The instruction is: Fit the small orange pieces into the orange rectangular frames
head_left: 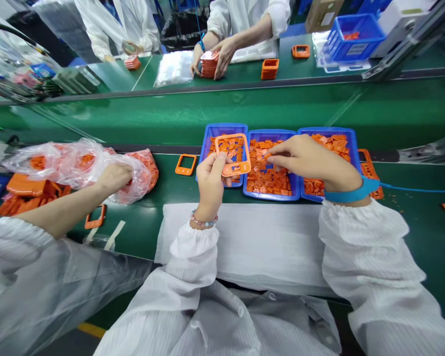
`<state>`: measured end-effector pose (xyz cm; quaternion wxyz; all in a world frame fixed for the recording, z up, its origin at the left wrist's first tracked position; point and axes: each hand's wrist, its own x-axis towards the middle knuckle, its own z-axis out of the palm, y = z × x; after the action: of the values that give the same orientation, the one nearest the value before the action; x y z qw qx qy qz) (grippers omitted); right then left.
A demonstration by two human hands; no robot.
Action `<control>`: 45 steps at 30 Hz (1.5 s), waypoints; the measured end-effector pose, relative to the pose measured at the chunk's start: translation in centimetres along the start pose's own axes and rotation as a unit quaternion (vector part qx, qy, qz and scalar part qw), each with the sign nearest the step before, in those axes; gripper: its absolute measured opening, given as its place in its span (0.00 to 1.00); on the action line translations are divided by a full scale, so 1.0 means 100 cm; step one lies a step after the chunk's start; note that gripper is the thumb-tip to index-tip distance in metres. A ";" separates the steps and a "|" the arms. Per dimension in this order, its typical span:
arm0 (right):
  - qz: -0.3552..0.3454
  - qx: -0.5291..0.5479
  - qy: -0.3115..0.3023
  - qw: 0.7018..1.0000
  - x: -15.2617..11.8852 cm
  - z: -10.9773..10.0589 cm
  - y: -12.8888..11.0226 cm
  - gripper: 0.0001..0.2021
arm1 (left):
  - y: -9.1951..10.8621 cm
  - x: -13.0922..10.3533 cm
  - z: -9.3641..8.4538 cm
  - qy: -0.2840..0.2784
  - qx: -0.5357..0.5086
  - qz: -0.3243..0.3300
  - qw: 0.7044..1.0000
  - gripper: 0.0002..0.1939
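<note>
An orange plastic frame [249, 157] with a large rounded window is held up in my left hand [212, 178], pinched between thumb and fingers at its lower left. It overlaps the left blue bin [207, 136] in the view. My right hand [300, 157], with a blue wrist strap [352, 194], reaches over the middle blue bin [270, 197], its fingertips pinched at a small orange plastic part [267, 155]. Many loose small orange parts [269, 182] fill that bin. The right blue bin [353, 143] holds more orange pieces and is partly covered by my forearm.
White sheeting [267, 237] lies before the bins. Another orange frame [186, 164] rests left of them. At left, a co-worker's hand [114, 177] is at plastic bags [85, 160] of orange parts. Across the line, another person's hands [224, 55] grip stacked orange pieces. A metal post [430, 154] stands right.
</note>
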<state>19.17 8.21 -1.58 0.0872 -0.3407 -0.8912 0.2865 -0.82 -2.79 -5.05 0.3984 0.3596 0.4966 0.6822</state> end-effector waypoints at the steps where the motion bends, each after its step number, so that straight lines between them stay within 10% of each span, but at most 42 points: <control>1: 0.007 0.012 0.007 1.000 -0.001 -0.002 0.000 0.17 | 0.000 0.000 0.000 -0.001 -0.002 -0.001 1.000 0.23; 26: -0.047 0.278 0.124 0.951 -0.011 0.006 -0.039 0.04 | -0.003 0.000 0.001 -0.006 0.009 -0.010 1.000 0.21; 37: -0.107 0.093 0.274 0.951 -0.002 0.044 -0.053 0.05 | -0.003 -0.002 0.003 0.003 0.042 0.006 0.999 0.22; 45: -0.126 0.072 0.272 0.951 -0.001 0.041 -0.050 0.05 | -0.003 -0.004 0.006 -0.038 0.036 -0.029 0.998 0.20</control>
<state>15.04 3.27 -2.04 0.3861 -0.2833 -0.8463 0.2334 -0.06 -2.90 -5.28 0.4236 0.3851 0.5156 0.6375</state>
